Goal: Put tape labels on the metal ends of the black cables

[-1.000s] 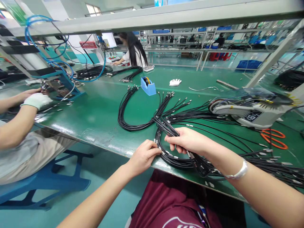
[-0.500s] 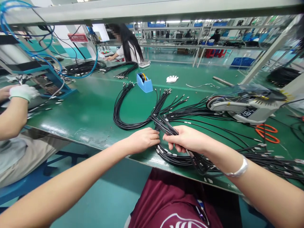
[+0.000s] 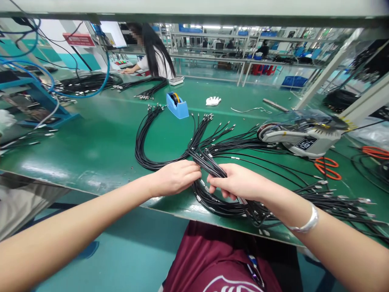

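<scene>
1 right hand, grip clamped on black cables; 1 left hand, contact hidden, grip impossible to tell

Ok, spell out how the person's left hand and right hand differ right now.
The right hand is closed around a bundle of black cables; the left hand has its bent fingertips at the cables, and what it pinches, if anything, is hidden. A silver bracelet circles the right wrist, while the left wrist is bare. Both hands are ungloved.
</scene>
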A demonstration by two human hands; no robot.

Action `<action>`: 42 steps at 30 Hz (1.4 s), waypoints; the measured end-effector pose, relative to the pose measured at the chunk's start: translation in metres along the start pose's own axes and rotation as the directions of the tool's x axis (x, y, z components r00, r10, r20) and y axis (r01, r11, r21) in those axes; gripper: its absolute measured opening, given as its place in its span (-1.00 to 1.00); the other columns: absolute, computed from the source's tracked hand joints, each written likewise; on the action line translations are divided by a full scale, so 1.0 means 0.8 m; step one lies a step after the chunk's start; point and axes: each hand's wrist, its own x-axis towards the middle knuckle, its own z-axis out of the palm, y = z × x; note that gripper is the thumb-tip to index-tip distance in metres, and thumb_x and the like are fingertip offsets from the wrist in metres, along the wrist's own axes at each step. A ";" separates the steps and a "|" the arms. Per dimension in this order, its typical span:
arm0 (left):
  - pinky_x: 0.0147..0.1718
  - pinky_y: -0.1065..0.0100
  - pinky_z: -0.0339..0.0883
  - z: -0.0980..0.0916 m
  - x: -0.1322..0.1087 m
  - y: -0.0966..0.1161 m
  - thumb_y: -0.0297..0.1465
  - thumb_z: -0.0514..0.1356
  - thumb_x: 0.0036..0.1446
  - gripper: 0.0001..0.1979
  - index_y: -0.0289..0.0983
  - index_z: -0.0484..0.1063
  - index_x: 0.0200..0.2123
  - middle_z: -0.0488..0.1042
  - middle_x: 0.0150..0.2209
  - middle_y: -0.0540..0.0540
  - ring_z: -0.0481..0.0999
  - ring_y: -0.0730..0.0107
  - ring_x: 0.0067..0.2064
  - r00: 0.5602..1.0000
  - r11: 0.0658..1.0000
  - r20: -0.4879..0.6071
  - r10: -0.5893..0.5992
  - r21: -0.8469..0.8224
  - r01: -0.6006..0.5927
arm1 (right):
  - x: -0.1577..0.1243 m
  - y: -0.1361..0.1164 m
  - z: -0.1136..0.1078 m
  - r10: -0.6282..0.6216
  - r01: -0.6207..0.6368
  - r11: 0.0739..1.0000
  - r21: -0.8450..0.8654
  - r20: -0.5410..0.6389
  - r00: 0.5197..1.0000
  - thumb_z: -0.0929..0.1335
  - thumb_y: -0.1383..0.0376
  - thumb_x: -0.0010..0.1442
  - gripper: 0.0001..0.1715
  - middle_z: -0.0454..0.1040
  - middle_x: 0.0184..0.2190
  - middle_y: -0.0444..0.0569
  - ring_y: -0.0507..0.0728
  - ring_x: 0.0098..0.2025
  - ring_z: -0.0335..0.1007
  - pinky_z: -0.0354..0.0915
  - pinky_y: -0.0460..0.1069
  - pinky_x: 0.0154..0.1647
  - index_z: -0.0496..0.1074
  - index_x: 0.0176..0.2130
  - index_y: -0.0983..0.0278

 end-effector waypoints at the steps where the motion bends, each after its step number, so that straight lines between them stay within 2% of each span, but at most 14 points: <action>1: -0.04 0.27 0.34 -0.001 0.000 0.000 -0.46 0.01 0.22 -0.80 -0.31 0.40 -0.17 0.49 -0.14 -0.21 0.40 0.30 -0.04 0.999 0.999 0.013 0.040 0.006 -0.040 | 0.000 -0.001 0.000 0.000 -0.001 1.000 -0.031 -0.037 0.999 0.29 0.26 0.09 -0.87 0.37 -0.56 -0.15 -0.08 -0.70 0.17 0.10 -0.20 -0.78 0.38 -0.36 0.28; 3: -0.02 0.21 0.32 0.000 -0.001 0.002 -0.55 0.00 0.19 -0.78 -0.37 0.37 -0.13 0.47 -0.12 -0.25 0.35 0.24 0.01 0.999 0.999 -0.018 0.051 0.010 -0.051 | 0.000 -0.004 -0.001 -0.019 0.011 0.997 -0.078 -0.100 0.995 0.31 0.23 0.07 -0.86 0.33 -0.58 -0.19 -0.08 -0.70 0.15 0.07 -0.20 -0.79 0.36 -0.37 0.26; 7: -0.04 0.20 0.30 0.009 -0.001 0.014 -0.58 0.02 0.17 -0.77 -0.30 0.36 -0.14 0.48 -0.16 -0.16 0.34 0.27 -0.05 0.977 0.990 -0.176 -0.123 -0.088 0.109 | 0.003 -0.004 0.003 -0.031 0.022 0.997 -0.076 -0.113 0.993 0.36 0.24 0.00 -0.84 0.23 -0.65 -0.26 -0.09 -0.71 0.07 0.03 -0.21 -0.78 0.31 -0.39 0.25; 11: -0.03 0.17 0.27 0.014 0.004 0.032 -0.50 0.07 0.18 -0.78 -0.27 0.37 -0.10 0.47 -0.13 -0.14 0.35 0.27 -0.06 0.974 0.983 -0.181 -0.137 -0.150 0.110 | 0.007 -0.001 0.006 -0.035 0.028 0.998 -0.062 -0.109 0.993 0.38 0.32 -0.07 -0.81 0.25 -0.59 -0.25 -0.10 -0.66 0.08 0.06 -0.21 -0.75 0.29 -0.39 0.25; 13: -0.06 0.19 0.28 0.013 0.006 0.034 -0.44 0.09 0.19 -0.81 -0.26 0.41 -0.13 0.49 -0.20 -0.12 0.37 0.29 -0.10 0.974 0.985 -0.195 -0.120 -0.147 0.092 | 0.008 -0.001 0.004 -0.029 0.022 0.997 -0.068 -0.092 0.995 0.38 0.32 -0.08 -0.80 0.26 -0.57 -0.25 -0.08 -0.65 0.11 0.11 -0.19 -0.74 0.28 -0.38 0.24; 16: -0.11 0.22 0.30 0.010 0.006 0.022 -0.38 0.08 0.22 -0.83 -0.24 0.47 -0.22 0.49 -0.31 -0.10 0.37 0.32 -0.18 0.975 0.986 -0.184 -0.125 -0.132 0.102 | 0.005 -0.001 -0.002 -0.005 -0.004 0.992 -0.124 -0.077 0.997 0.38 0.33 -0.09 -0.77 0.27 -0.60 -0.26 -0.06 -0.67 0.16 0.16 -0.17 -0.74 0.26 -0.37 0.23; 22: -0.13 0.24 0.31 0.007 -0.009 -0.021 -0.35 0.11 0.20 -0.83 -0.21 0.51 -0.26 0.48 -0.29 -0.11 0.32 0.30 -0.15 0.964 0.986 -0.206 -0.165 -0.048 0.158 | -0.009 -0.008 -0.017 0.057 -0.073 0.955 -0.289 -0.063 0.996 0.36 0.30 -0.07 -0.86 0.28 -0.68 -0.25 -0.02 -0.71 0.19 0.10 -0.17 -0.81 0.29 -0.42 0.21; 27: -0.11 0.21 0.32 0.010 -0.005 -0.010 -0.38 0.10 0.21 -0.81 -0.22 0.48 -0.17 0.49 -0.27 -0.10 0.34 0.30 -0.14 0.963 0.988 -0.221 -0.151 -0.044 0.145 | -0.009 -0.013 -0.015 0.006 -0.037 0.971 -0.236 -0.132 0.991 0.35 0.15 0.03 -0.80 0.30 -0.66 -0.22 -0.03 -0.68 0.23 0.17 -0.16 -0.74 0.34 -0.40 0.23; 31: -0.07 0.20 0.31 0.010 0.009 0.001 -0.39 0.10 0.20 -0.81 -0.23 0.47 -0.16 0.49 -0.25 -0.11 0.34 0.29 -0.11 0.959 0.994 -0.260 -0.110 -0.007 0.112 | 0.000 -0.014 -0.010 0.018 -0.043 0.986 -0.161 -0.154 0.988 0.39 0.21 -0.02 -0.81 0.31 -0.66 -0.23 -0.06 -0.69 0.17 0.11 -0.19 -0.76 0.34 -0.42 0.26; 34: -0.09 0.22 0.31 0.016 0.009 -0.010 -0.38 0.11 0.19 -0.81 -0.20 0.47 -0.16 0.50 -0.25 -0.10 0.36 0.29 -0.10 0.959 0.996 -0.272 -0.079 0.026 0.090 | 0.000 -0.015 -0.010 0.015 -0.029 0.995 -0.099 -0.131 0.991 0.39 0.27 -0.04 -0.82 0.45 -0.55 -0.19 -0.09 -0.69 0.14 0.09 -0.20 -0.77 0.33 -0.38 0.26; 36: -0.11 0.23 0.32 0.022 0.001 -0.026 -0.36 0.11 0.19 -0.81 -0.17 0.49 -0.18 0.51 -0.27 -0.09 0.38 0.30 -0.14 0.953 0.992 -0.280 -0.116 0.009 0.123 | -0.003 -0.017 -0.012 0.030 -0.042 0.995 -0.085 -0.137 0.990 0.38 0.30 -0.05 -0.77 0.51 -0.48 -0.17 -0.09 -0.68 0.14 0.10 -0.20 -0.76 0.33 -0.31 0.25; 38: -0.16 0.24 0.33 0.029 -0.012 -0.043 -0.35 0.13 0.17 -0.83 -0.17 0.52 -0.24 0.52 -0.34 -0.08 0.40 0.31 -0.20 0.913 0.967 -0.320 -0.253 -0.053 0.250 | -0.006 -0.018 -0.014 0.058 -0.068 0.994 -0.087 -0.119 0.991 0.38 0.32 -0.05 -0.71 0.52 -0.49 -0.17 -0.09 -0.69 0.13 0.10 -0.20 -0.75 0.36 -0.24 0.25; 40: -0.18 0.24 0.32 0.032 -0.024 -0.050 -0.34 0.12 0.17 -0.82 -0.19 0.53 -0.31 0.52 -0.38 -0.08 0.40 0.31 -0.25 0.827 0.910 -0.384 -0.411 -0.117 0.398 | -0.009 -0.018 -0.016 0.083 -0.090 0.992 -0.085 -0.085 0.993 0.37 0.32 -0.05 -0.70 0.51 -0.50 -0.17 -0.10 -0.70 0.13 0.09 -0.20 -0.75 0.38 -0.22 0.25; 42: -0.20 0.24 0.31 0.030 -0.031 -0.038 -0.34 0.09 0.20 -0.80 -0.23 0.51 -0.32 0.52 -0.37 -0.10 0.41 0.31 -0.26 0.726 0.851 -0.461 -0.510 -0.146 0.504 | -0.009 -0.016 -0.016 0.091 -0.096 0.993 -0.067 -0.066 0.994 0.37 0.32 -0.03 -0.74 0.51 -0.47 -0.16 -0.11 -0.71 0.13 0.07 -0.20 -0.75 0.40 -0.25 0.25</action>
